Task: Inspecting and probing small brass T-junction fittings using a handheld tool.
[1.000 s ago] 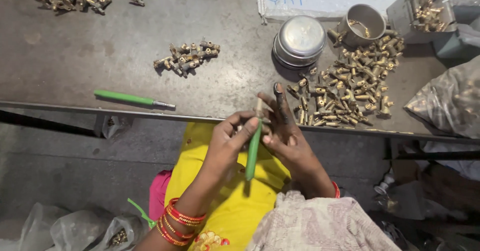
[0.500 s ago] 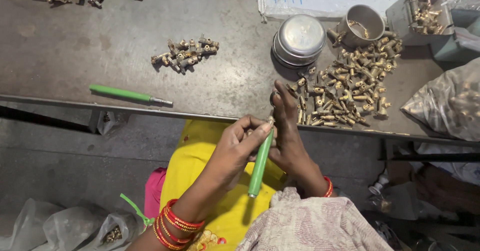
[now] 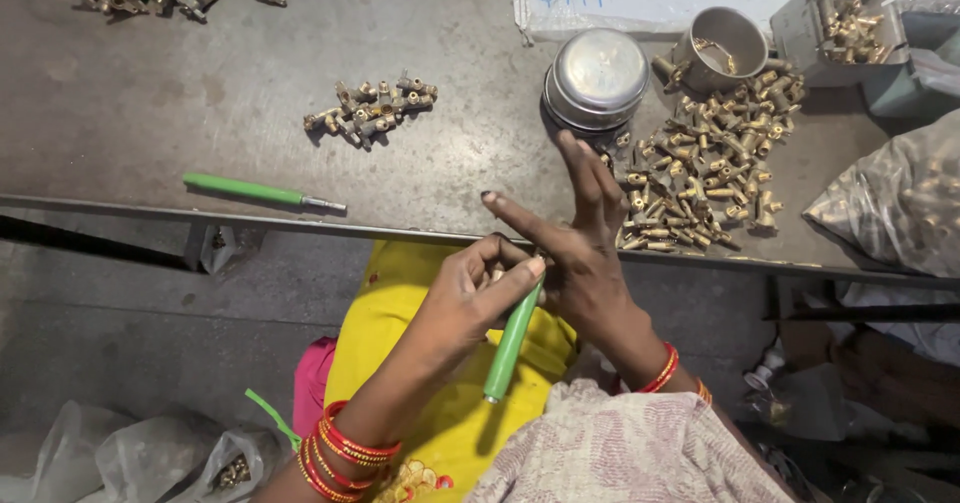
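The right hand (image 3: 585,253) has opened since a second ago; its fingers, then curled against the left hand (image 3: 470,298), now spread over the table edge (image 3: 400,231) toward the brass pile (image 3: 710,168); the green tool (image 3: 510,343), earlier near upright between both hands, now tilts lower and lies in the left hand alone, thumb pressed on its upper end; the small part formerly pinched at its tip cannot be made out.

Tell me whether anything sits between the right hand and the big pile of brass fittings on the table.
Nothing visible does. The right hand has its fingers spread right at the near edge of the brass fittings pile. The round steel tin stands beside the pile, off that line.
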